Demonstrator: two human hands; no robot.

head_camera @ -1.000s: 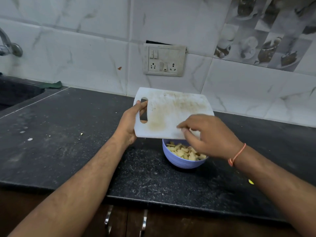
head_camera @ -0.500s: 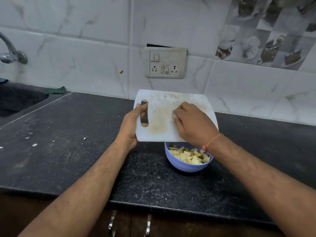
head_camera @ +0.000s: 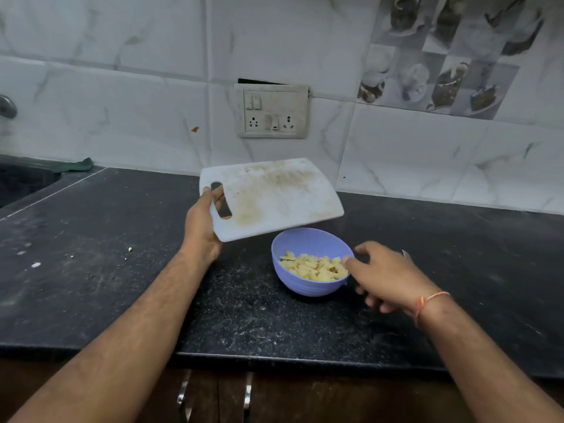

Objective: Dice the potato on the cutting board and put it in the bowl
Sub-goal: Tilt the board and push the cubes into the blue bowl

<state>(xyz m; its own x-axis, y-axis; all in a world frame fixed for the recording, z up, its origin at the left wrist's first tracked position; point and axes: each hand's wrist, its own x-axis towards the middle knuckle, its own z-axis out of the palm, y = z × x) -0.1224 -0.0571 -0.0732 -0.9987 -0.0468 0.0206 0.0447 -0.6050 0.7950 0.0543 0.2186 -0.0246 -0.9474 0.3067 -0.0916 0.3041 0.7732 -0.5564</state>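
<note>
All diced potato (head_camera: pixel 314 267) is being held in the blue bowl (head_camera: pixel 300 286) on the worktop (head_camera: pixel 122 254); the bare cutting board (head_camera: pixel 274 198) is being gripped above by the left hand (head_camera: pixel 203 227), while the right hand (head_camera: pixel 387 277), nearer, is being kept loosely spread beside the rim.

The bowl (head_camera: pixel 311 262) stands on the counter (head_camera: pixel 122 285), nearer its back edge than its front edge, with the diced potato (head_camera: pixel 314 268) inside it. The cutting board (head_camera: pixel 271 198) hangs tilted above and behind the bowl, held at its left end by the left hand (head_camera: pixel 203 227). The right hand (head_camera: pixel 387 277) is just right of the bowl. A socket plate (head_camera: pixel 272 111) sits on the wall behind.
</note>
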